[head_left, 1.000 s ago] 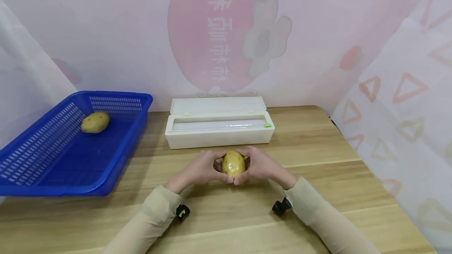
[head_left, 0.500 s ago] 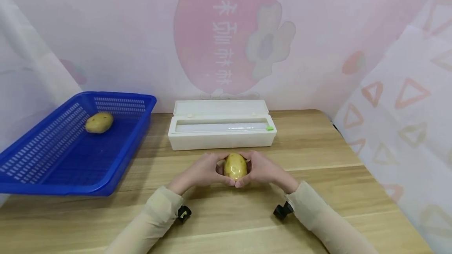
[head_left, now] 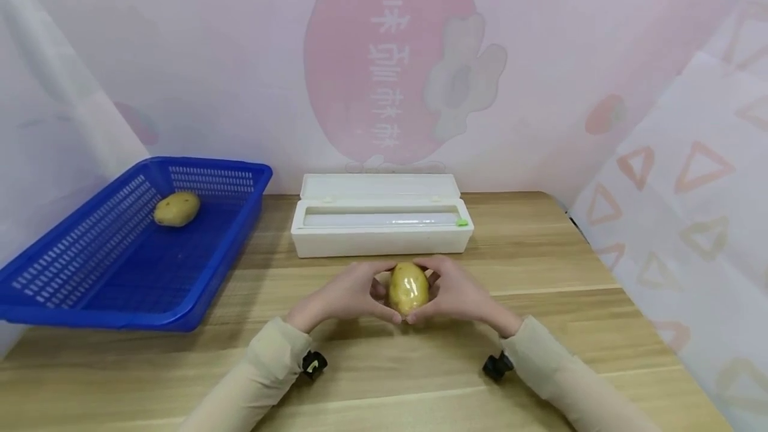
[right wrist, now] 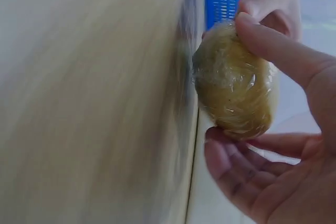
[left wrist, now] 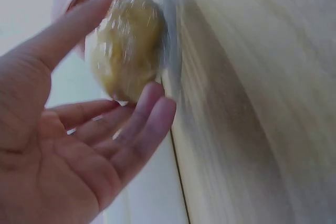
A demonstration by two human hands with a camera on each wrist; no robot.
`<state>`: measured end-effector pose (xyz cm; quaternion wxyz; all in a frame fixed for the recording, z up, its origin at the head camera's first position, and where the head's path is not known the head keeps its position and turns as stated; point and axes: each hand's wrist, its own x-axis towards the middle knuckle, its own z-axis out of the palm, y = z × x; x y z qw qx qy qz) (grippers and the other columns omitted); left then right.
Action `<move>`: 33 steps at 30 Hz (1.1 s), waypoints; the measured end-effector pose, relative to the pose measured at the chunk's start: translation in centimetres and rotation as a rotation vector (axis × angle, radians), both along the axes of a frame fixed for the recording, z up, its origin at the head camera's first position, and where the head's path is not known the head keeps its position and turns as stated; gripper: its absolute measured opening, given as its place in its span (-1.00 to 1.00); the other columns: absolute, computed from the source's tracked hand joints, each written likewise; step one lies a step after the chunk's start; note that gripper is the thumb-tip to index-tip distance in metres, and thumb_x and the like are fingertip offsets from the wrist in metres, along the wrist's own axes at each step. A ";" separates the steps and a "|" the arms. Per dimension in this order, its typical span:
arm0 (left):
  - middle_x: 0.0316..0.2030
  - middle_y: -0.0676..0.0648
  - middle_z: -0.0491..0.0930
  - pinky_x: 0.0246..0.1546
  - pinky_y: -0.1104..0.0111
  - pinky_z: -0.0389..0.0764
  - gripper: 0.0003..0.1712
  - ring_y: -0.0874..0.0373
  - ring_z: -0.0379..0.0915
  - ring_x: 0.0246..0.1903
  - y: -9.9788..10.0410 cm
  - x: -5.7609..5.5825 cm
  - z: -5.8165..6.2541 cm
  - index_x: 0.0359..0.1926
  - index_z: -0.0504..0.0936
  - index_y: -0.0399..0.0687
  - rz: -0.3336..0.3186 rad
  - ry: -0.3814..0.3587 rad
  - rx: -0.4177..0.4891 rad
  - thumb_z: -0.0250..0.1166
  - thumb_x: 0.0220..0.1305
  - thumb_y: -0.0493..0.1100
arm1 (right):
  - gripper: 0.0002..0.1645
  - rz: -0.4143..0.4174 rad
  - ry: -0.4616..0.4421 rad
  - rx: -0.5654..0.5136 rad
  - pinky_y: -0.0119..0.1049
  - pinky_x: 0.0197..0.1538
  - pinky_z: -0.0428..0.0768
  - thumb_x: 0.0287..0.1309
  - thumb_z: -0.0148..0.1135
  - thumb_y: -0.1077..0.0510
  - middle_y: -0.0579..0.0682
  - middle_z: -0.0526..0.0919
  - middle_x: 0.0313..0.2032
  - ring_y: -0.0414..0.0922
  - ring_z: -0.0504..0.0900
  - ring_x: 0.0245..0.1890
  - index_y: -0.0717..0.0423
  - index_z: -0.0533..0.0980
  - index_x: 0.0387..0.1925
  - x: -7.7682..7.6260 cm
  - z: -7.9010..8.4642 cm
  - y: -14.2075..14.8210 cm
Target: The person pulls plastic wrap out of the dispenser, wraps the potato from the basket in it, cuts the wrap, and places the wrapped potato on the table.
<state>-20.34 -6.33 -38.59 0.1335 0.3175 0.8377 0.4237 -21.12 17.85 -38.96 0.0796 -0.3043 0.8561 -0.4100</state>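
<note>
Holds one potato [head_left: 409, 289], wrapped in clear film [right wrist: 228, 77], between left hand [head_left: 349, 292] and right hand [head_left: 459, 291], over the middle part of the wooden table [head_left: 390, 372], just in front of the long white box [head_left: 384, 244]. In both hands, shows thumb and fingers curved around the potato, with thumbs at the near end, index fingers at the far end, and gaps beside the palms. Cannot tell whether resting on the table or held slightly above it.

Looks wrinkled at the film, with many small folds in the wrist views. Could therefore loosen there, probably from folds not pressed flat or from a pull of one fingertip. Could also tear, from too hard pressing of the thumbs. Being round and glossy, may slip out of the fingers by uneven force from two sides, then perhaps roll against the white box. With so little space in front, could bump this box by knuckles too far forward, and disturb the film roll [head_left: 372, 220] inside. Risks little with the blue basket [head_left: 231, 245], well apart at the left, with a second potato [head_left: 177, 209] in it.
</note>
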 end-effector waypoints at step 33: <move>0.34 -0.19 0.30 -0.15 0.22 0.59 -0.25 0.07 0.52 0.00 -3.8 2.8 0.9 0.31 0.44 -0.21 0.077 0.283 -0.213 0.41 0.22 0.08 | 0.05 -0.268 -0.229 0.011 -0.15 -0.06 0.58 -0.09 0.60 0.02 0.16 0.57 0.04 0.06 0.57 0.00 0.04 0.28 0.42 -8.6 0.2 17.3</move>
